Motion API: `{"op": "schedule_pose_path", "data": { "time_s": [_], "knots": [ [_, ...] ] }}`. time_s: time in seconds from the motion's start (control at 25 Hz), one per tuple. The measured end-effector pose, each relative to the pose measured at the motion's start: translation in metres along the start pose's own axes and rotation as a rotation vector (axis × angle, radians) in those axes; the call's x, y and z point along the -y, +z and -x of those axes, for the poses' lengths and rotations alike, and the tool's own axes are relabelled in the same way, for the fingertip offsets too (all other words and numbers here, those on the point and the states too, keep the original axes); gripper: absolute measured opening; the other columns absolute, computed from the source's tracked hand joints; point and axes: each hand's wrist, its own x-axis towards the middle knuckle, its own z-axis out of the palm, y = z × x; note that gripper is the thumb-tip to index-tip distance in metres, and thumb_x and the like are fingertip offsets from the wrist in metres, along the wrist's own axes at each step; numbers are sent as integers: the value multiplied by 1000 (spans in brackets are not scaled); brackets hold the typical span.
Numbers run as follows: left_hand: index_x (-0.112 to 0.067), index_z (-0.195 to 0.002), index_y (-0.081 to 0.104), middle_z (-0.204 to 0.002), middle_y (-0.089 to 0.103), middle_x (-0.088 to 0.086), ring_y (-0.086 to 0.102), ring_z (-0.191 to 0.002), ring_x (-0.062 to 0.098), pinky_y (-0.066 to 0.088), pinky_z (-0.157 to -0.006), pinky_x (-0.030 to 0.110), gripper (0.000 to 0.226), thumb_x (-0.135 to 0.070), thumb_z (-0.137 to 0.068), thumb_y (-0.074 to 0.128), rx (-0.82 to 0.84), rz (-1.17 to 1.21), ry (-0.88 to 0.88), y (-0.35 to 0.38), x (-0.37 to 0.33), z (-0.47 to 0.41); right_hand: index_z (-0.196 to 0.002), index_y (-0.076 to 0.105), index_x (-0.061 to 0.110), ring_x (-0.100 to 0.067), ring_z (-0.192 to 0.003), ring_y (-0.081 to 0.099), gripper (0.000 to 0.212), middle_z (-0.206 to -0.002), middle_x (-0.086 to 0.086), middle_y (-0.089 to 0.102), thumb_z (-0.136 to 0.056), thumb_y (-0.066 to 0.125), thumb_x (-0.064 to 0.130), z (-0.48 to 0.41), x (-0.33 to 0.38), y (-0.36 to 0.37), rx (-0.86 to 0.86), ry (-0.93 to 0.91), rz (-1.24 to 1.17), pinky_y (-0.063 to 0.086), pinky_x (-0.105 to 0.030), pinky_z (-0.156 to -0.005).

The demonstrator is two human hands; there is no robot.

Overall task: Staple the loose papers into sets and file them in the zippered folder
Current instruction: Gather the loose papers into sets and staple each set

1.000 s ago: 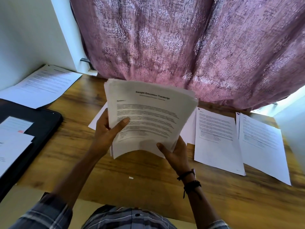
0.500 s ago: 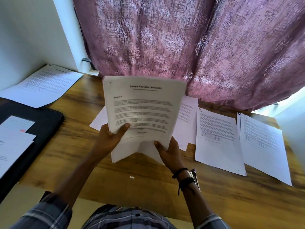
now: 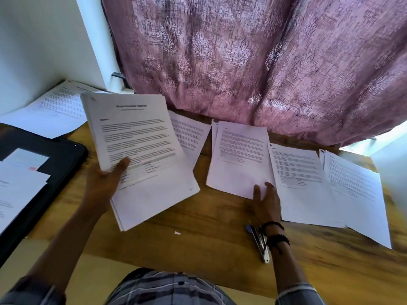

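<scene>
The left hand (image 3: 103, 183) grips a thick stack of sheets (image 3: 141, 155), thumb on top, tilted above the wood-grain worktop (image 3: 198, 227). The right hand (image 3: 265, 205), fingers spread flat, touches a thin paper set (image 3: 240, 159). A metal stapler (image 3: 259, 243) lies beside its wrist, and the black folder (image 3: 63, 157) lies far left.

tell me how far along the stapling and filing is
Done: paper sets lie sorted in a row; staples too small to confirm. In hand: the left hand grips a thick stack, the right hand touches one set, the stapler lies idle. Left: stapling, then filing in the folder, with few sheets on it.
</scene>
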Motion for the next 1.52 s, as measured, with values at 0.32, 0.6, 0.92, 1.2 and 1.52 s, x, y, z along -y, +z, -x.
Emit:
{"op": "schedule_pose_path", "data": {
  "time_s": [0.32,0.6,0.92,1.2,1.52],
  "knots": [
    [-36,-91,69,-90,73,-25,70,-86,0,56,-74,29,16,-20,-87,70,13,-37,-26,6,2,4,-135,35,-4,-45,-126,38,85,-135,-27,38,-79,75,45,-12,19,-20,30,208,196,39,-51,-99],
    [-31,-96,67,-89,73,-23,71,-86,4,58,-68,22,15,-20,-86,71,6,-4,-53,14,3,7,-99,52,2,-39,-111,56,58,-100,-15,55,-75,79,47,-24,20,-27,131,267,104,46,-42,-88],
    [-29,-100,68,-92,75,-17,73,-85,8,59,-67,26,19,-17,-86,71,3,69,-114,10,-7,12,-114,59,0,-33,-105,58,36,-118,-19,63,-83,72,13,-25,10,-25,-15,153,-345,49,-40,-92],
    [-10,-116,66,-106,75,3,73,-91,23,59,-65,30,28,-15,-88,67,142,274,-250,31,-24,14,-117,62,34,-28,-111,64,65,-118,-2,68,-60,85,55,7,10,-41,169,-25,-706,51,-54,-95],
    [-16,-111,68,-103,76,2,73,-91,27,61,-75,41,25,-22,-87,67,287,128,-270,60,-20,9,-121,58,24,-36,-107,66,73,-117,-9,69,-59,89,44,44,42,-54,591,-134,-958,58,-51,-83]
  ]
}}
